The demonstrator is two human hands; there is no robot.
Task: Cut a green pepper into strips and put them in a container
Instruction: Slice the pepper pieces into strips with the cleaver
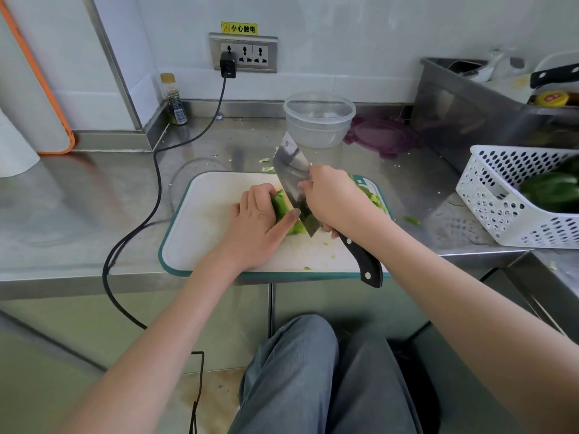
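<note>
container behind board — basket right

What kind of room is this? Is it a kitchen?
Probably a working kitchen, maybe a restaurant's. The steel counter runs along a tiled wall, a cleaver is cutting green pepper on a cutting board, and a white basket holds more peppers.

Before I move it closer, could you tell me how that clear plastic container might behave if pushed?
The clear container looks empty and thin-walled, so probably light. On the smooth steel counter it would likely slide easily. Being fairly tall, it might tip if pushed near the rim.
</note>
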